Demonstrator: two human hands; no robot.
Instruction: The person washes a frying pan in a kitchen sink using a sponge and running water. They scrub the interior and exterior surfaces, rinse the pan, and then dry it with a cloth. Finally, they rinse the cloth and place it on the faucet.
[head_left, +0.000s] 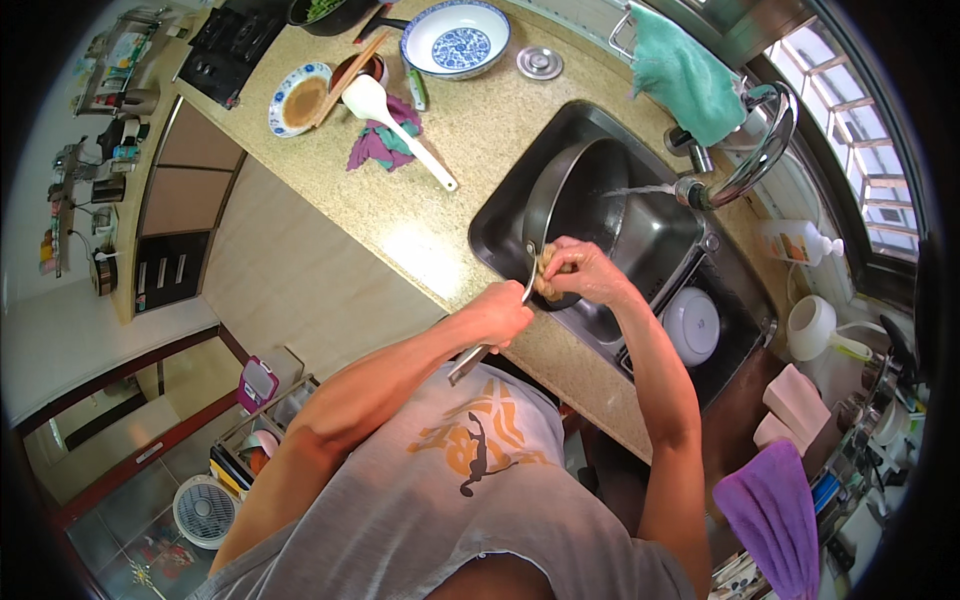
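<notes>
My left hand (496, 315) grips the metal handle (469, 361) of a dark frying pan (551, 184), which is tilted on its side in the sink (499, 225). At the pan's rim near the handle, my right hand (589, 271) pinches a tan scrubber (550, 285), perhaps a loofah. Water runs from the curved chrome faucet (780, 112) into the pan's dark inside. Part of the scrubber is hidden behind my fingers.
A white bowl (690, 326) lies upside down in the black rack right of the basin. On the counter are a blue-and-white bowl (461, 45), a white ladle (409, 139), a stained plate (304, 101) and a metal sink strainer (539, 63). A green towel (686, 79) hangs by the window.
</notes>
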